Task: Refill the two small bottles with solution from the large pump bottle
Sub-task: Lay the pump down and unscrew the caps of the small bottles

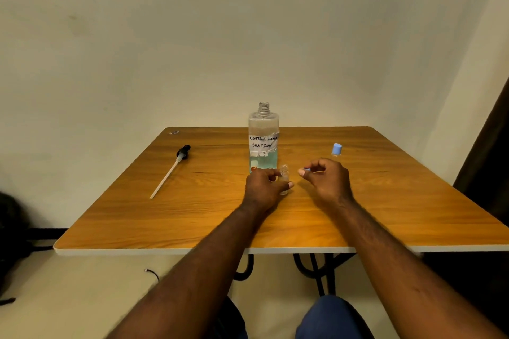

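Blue cloth over a knee (327, 319) shows nearest, below the pale front edge of the wood-grain tabletop (192, 223), and two bare forearms reach forward over that edge. The left hand (263, 187) rests on the tabletop near its middle. Its grip is clamped on a small clear bottle (284, 173), thumb and fingers curled round the lower part. This bottle stands upright, with no cap on its neck. Just to its right, apart from it, the right hand (327, 179) has its fingers curled in. Its grip is together on a light-blue piece (307, 170) pinched at the fingertips and mostly hidden, so its shape cannot be told.

Directly behind the left hand stands the large bottle (263, 132), upright, its threaded neck open. It holds pale blue-green liquid in its lower part, and its white label reads "CONTACT LENS SOLUTION" in handwriting. Farther right and back, well apart from both hands, a second small bottle (336, 149) stands with a light-blue cap on it. Far to the left lies the pump (182, 153), its black head toward the back and its long pale tube slanting toward the near edge. Beyond the tabletop rises a cream wall (165, 63).
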